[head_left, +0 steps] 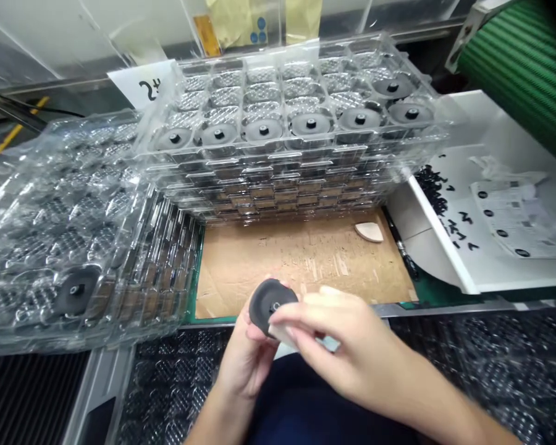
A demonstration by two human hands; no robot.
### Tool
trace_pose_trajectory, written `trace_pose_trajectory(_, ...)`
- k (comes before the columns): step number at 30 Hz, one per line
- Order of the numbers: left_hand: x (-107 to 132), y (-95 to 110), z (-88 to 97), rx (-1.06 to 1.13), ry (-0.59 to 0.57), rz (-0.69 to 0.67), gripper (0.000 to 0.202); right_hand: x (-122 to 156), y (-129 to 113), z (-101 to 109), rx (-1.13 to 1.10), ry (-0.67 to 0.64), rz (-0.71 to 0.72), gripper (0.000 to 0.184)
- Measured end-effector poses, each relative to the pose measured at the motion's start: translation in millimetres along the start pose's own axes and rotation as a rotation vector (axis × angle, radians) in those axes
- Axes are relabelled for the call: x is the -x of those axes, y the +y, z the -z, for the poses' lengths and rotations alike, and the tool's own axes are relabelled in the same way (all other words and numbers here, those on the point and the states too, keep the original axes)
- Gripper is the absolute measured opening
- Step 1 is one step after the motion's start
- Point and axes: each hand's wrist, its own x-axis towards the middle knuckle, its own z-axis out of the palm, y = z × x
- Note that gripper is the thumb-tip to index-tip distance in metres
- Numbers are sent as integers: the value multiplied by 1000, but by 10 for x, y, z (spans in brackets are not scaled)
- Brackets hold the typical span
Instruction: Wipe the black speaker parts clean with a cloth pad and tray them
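My left hand (246,358) holds a round black disc part (267,304) upright at its edge, just in front of a brown cardboard sheet (301,259). My right hand (347,346) comes over from the right, fingers pinched on a small pale object (282,334) pressed against the lower face of the disc. Both hands hover above my dark lap, near the bench's front edge.
A stack of clear plastic trays (287,148) stands behind the cardboard, its top tray holding several grey disc parts (311,123). More clear trays (74,235) lie at the left with one black disc (76,289). A white tray (491,247) with small black pieces and labels sits at right.
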Motion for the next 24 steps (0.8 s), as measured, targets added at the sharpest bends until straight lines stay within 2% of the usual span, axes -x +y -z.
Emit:
trace_pose_trajectory(4,0,17,-70,6,-21,28,41,-33,40,-40,136,245,58,23)
trace_pose_trajectory(6,5,48,-92,1,-23,42,47,21,20,-4,76,191,75,21)
trace_pose_trajectory(9,10,75,-83,24,-67,56,59,168,-21,109,83,98,-15,16)
trace_pose_trajectory(11,7,59,-71,51,-89,38,67,223,-28,178,213,159,-75,17)
trace_pose_trajectory(13,3,28,-68,56,-91,25,71,198,0,222,334,228,-59,21)
trace_pose_trajectory(15,5,10,-73,48,-102,37,65,112,67,249,353,209,50,26)
trace_pose_trajectory(17,11,15,-83,31,-131,45,53,16,149,265,242,92,169,31)
trace_pose_trajectory(19,14,36,-95,11,-178,67,50,-46,199,260,148,30,162,31)
trace_pose_trajectory(21,6,49,-102,-10,-201,96,50,-63,192,226,158,62,108,30)
trace_pose_trajectory(24,-17,31,-93,-14,-204,120,35,-54,171,179,106,60,209,36)
